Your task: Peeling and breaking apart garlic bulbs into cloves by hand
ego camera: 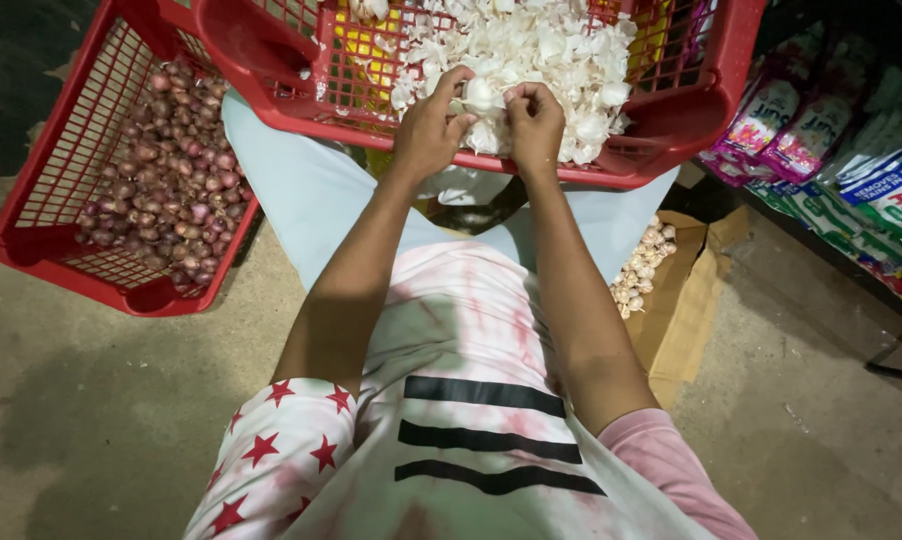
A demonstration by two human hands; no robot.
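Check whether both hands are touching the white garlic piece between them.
Touching. The head view shows the left hand and right hand pinching the same white garlic piece with their fingertips, above the red basket.

Pink-white shirt (461,400) with black stripes, red-starred sleeve (276,455)

Rough grey concrete floor (101,420) with dark patches, low shelf (871,290) at right stocked with colourful sachet packets (831,140), flattened brown cardboard (686,310) beside it, dim light.
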